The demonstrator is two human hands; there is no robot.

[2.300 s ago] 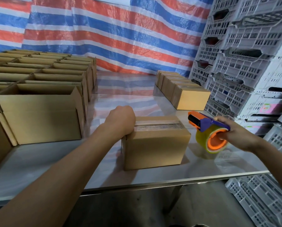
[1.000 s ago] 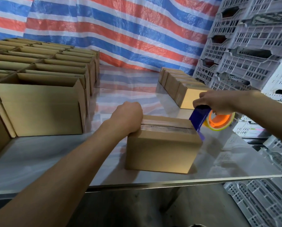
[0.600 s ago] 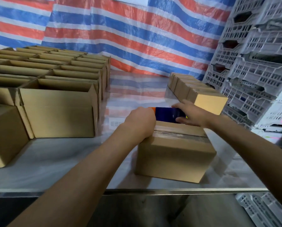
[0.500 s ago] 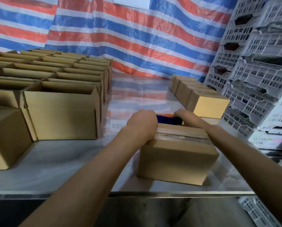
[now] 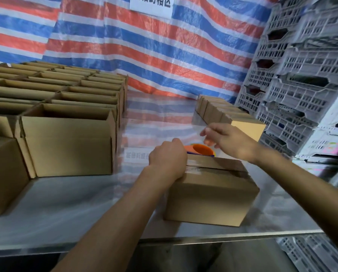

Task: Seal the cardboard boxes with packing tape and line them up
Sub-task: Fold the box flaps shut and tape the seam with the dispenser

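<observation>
**Left hand pins the box, right hand loose over the dispenser**

I see the box (image 5: 211,193) sitting near the counter's (image 5: 75,209) front edge, right of centre, flaps closed, with a strip of tape (image 5: 215,169) running along its top seam. My left hand (image 5: 168,160) rests on the box's top left corner, fingers (image 5: 177,146) curled over the far edge and holding it. My right hand (image 5: 230,142) hangs above the far side of the box, fingers (image 5: 209,132) spread loose, holding nothing. The orange dispenser (image 5: 201,150) lies just behind the box, below that hand. Sealed boxes (image 5: 231,114) stand in a row at far right beside stacked crates (image 5: 301,85). Open boxes (image 5: 66,138) fill the left side.
</observation>
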